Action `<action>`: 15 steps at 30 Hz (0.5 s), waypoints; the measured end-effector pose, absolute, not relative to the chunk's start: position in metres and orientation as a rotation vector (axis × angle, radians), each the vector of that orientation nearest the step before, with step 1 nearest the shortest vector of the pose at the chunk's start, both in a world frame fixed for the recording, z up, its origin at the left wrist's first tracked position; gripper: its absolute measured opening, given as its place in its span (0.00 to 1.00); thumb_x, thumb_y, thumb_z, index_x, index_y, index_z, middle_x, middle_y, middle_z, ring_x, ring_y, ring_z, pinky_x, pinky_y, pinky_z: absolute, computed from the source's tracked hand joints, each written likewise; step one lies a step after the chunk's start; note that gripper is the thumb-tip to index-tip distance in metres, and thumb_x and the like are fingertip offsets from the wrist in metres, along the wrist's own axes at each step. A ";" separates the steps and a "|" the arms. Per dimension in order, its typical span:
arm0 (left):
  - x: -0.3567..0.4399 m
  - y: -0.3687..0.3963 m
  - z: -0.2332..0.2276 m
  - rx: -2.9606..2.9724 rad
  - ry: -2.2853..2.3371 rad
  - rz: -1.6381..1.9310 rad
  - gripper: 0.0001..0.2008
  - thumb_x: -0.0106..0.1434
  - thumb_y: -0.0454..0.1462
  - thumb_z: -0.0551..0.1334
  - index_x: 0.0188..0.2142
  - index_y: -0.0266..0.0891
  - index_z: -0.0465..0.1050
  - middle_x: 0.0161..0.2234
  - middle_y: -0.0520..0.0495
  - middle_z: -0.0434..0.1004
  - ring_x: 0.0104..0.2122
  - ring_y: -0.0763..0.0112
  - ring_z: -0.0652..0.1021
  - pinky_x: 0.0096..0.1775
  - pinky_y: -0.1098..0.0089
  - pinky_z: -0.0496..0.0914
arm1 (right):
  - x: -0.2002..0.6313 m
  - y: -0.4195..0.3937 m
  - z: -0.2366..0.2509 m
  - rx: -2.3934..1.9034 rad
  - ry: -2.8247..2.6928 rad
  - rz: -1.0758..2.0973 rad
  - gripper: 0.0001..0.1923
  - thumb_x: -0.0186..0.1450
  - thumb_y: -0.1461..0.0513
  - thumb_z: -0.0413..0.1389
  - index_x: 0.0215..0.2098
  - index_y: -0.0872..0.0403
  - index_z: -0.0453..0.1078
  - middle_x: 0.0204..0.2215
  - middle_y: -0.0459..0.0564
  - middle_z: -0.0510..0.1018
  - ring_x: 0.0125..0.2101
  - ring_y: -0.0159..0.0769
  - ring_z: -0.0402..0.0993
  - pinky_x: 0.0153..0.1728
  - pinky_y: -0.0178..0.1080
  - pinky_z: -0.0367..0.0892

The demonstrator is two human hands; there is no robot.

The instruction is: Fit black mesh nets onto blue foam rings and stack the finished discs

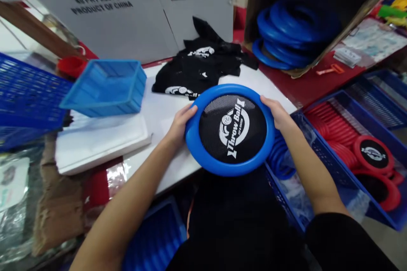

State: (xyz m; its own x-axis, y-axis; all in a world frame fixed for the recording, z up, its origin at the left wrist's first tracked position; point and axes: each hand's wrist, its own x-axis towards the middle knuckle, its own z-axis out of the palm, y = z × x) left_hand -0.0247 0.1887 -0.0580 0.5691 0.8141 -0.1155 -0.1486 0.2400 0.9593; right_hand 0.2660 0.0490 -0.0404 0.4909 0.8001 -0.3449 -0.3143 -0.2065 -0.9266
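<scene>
A blue ring disc with a black mesh centre (210,135) is held up over the front edge of the white work surface (143,163). White "Throw Ball" lettering and a ball logo show on its mesh. My left hand (182,125) grips the rim on the left, thumb on top. On the opposite side, my right hand (276,112) is closed on the rim, its other fingers hidden beneath. Behind the disc lies a loose pile of black printed mesh pieces (193,70).
A light blue bin (108,108) and a white stack (101,144) stand at left. The carton (346,17) at right holds blue rings (286,34). Red discs (373,154) fill a blue crate (359,186). A printed white carton (127,29) forms the back edge.
</scene>
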 end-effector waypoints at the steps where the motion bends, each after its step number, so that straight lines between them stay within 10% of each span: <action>1: -0.024 0.189 -0.060 1.144 0.709 0.750 0.28 0.58 0.53 0.73 0.51 0.38 0.81 0.47 0.41 0.87 0.47 0.52 0.84 0.53 0.57 0.78 | 0.267 0.051 -0.041 -1.441 -0.453 1.105 0.14 0.74 0.54 0.61 0.46 0.57 0.81 0.40 0.55 0.87 0.43 0.45 0.86 0.56 0.47 0.79; 9: -0.022 0.209 -0.070 1.048 0.749 0.671 0.23 0.61 0.50 0.72 0.47 0.35 0.81 0.44 0.42 0.87 0.45 0.56 0.85 0.56 0.57 0.78 | 0.279 0.060 -0.037 -1.516 -0.499 1.253 0.16 0.75 0.53 0.58 0.46 0.57 0.80 0.38 0.56 0.87 0.39 0.45 0.86 0.46 0.47 0.84; 15: -0.035 0.206 -0.062 1.047 0.718 0.735 0.23 0.64 0.54 0.69 0.47 0.38 0.80 0.40 0.45 0.86 0.40 0.59 0.85 0.46 0.61 0.81 | 0.283 0.042 -0.024 -1.390 -0.721 0.833 0.21 0.70 0.46 0.64 0.48 0.53 0.79 0.46 0.52 0.86 0.50 0.47 0.83 0.56 0.49 0.79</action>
